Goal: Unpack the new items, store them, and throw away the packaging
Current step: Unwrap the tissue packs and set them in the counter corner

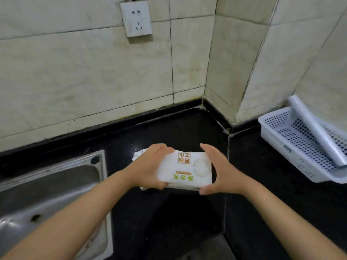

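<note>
A white tissue pack [185, 170] with green and gold characters is held just above the black countertop [169, 212]. My left hand [150, 166] grips its left end, fingers wrapped over the top and thumb at the near edge. My right hand [219, 169] clasps its right end, fingers at the far corner and thumb at the near corner. Under and behind the pack, more white wrapped packaging [138, 153] pokes out on the left.
A steel sink [47, 188] is set into the counter at the left. A white perforated plastic basket [293, 147] holding a clear plastic roll [317, 132] stands at the right by the tiled wall. A wall socket [136, 18] is above.
</note>
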Tool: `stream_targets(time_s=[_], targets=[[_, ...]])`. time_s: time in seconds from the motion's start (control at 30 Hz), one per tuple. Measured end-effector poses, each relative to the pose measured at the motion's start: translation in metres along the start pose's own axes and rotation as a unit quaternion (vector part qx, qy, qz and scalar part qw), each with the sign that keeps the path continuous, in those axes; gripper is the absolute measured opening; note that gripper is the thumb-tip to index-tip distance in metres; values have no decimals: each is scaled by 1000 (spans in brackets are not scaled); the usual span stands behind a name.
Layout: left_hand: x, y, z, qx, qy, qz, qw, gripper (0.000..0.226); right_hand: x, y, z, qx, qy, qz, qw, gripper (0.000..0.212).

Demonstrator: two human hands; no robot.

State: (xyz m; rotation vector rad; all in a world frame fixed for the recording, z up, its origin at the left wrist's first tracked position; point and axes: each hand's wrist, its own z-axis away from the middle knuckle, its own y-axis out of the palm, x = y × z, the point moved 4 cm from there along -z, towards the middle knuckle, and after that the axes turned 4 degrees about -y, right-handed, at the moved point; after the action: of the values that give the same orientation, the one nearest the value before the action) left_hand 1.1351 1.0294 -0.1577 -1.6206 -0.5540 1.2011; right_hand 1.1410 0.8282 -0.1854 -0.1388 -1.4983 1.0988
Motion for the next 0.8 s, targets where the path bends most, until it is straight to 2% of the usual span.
stream_targets(time_s=[0.1,0.17,0.33,0.43,0.5,0.57,0.7,0.77,0.8], targets=[[22,5,-30,35,-13,-7,999,91,-3,2,-35,23,-39,223,974,118],[41,11,-44,52,-41,12,998,91,-8,4,-58,6,-25,266,964,115],[93,27,-61,88,-122,70,986,97,-27,12,-95,-33,31,174,984,107],[128,35,-51,118,-147,52,981,81,-42,13,-97,-78,78,95,989,103],[143,38,-40,137,-112,-13,984,63,-49,11,-94,-112,94,60,987,99],[152,42,-34,135,-48,-105,984,57,-54,10,-92,-128,107,56,984,96],[159,55,-40,175,15,-269,947,50,-54,17,-95,-118,131,50,983,96],[157,57,-45,187,35,-291,938,40,-52,21,-94,-124,136,43,982,97],[155,56,-47,165,60,-296,939,34,-51,23,-93,-128,137,38,981,98]])
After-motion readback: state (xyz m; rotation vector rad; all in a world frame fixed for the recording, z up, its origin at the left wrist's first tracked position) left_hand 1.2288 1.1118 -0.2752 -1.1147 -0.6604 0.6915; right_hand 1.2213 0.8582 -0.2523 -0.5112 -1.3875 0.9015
